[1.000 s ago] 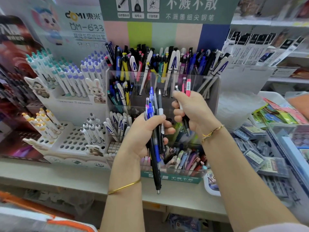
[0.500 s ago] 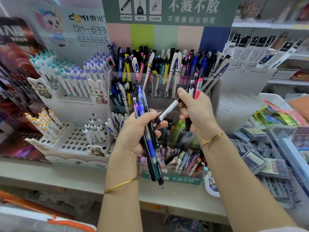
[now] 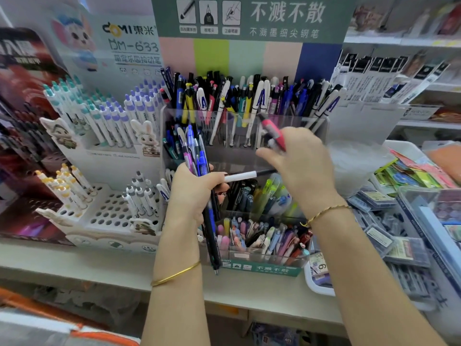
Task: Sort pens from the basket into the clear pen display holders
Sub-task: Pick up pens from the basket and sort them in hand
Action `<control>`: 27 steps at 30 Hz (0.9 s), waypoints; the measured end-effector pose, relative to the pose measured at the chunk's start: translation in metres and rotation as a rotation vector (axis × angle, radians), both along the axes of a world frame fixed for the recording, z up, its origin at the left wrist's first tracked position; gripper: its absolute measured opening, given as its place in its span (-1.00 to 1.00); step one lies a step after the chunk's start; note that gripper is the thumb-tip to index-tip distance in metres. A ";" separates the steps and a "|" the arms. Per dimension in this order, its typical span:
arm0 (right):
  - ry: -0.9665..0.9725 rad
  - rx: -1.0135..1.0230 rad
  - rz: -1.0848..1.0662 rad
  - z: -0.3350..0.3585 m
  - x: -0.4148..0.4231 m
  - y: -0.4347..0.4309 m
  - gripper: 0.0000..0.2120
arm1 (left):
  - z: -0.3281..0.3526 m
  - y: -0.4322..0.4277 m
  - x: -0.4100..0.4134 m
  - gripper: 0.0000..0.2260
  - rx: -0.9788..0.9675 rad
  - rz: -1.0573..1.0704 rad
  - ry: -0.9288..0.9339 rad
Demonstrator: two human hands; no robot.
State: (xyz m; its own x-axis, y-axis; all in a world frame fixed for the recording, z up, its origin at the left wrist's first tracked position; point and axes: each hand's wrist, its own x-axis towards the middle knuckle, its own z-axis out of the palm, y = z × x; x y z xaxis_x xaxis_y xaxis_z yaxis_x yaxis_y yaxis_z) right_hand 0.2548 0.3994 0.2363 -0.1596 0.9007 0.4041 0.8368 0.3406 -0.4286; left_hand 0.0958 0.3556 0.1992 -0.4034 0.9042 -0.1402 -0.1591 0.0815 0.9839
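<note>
Clear holder (image 3: 237, 156), stepped tiers, all stocked. Left hand (image 3: 193, 196), in front of its left half, grips one pen bundle (image 3: 199, 161), roughly six pens, though blur makes the count shaky. One white pen (image 3: 240, 176) sticks out crosswise at the thumb. Right hand (image 3: 303, 166), at the holder's upper front wall, pinches one pink pen (image 3: 273, 132).

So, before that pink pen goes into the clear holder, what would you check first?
1. Grip on the pink pen by the right hand: ok.
2. Grip on the bundle of pens by the left hand: ok.
3. Which hand holds the black-and-white pen between them: cannot tell.
4. Free slot in the clear pen holder: cannot tell; top row crowded.
5. Which end of the pink pen points down: cannot tell; blurred.
</note>
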 end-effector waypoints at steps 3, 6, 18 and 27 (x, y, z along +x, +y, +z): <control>-0.262 -0.099 0.255 0.006 -0.011 -0.003 -0.57 | 0.003 -0.002 0.002 -0.82 -0.008 -0.110 -0.027; -0.349 -0.229 0.358 0.004 -0.013 0.000 -0.60 | 0.004 -0.001 0.001 -0.84 -0.002 -0.144 -0.055; 0.490 -0.552 0.330 -0.002 0.000 0.009 -0.77 | 0.006 0.002 0.007 -0.88 -0.050 -0.389 -0.282; 0.959 -0.655 0.305 -0.012 -0.015 0.014 -0.76 | 0.012 0.001 0.017 -0.91 -0.032 -0.653 -0.182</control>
State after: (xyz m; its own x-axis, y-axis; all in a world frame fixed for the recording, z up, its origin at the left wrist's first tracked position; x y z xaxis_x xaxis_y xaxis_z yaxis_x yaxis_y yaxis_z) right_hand 0.2403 0.4135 0.2243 -0.2864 0.9570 -0.0453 0.0049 -0.0458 -0.9989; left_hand 0.1124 0.3561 0.2114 0.2569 0.9485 -0.1853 -0.2298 0.2462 0.9416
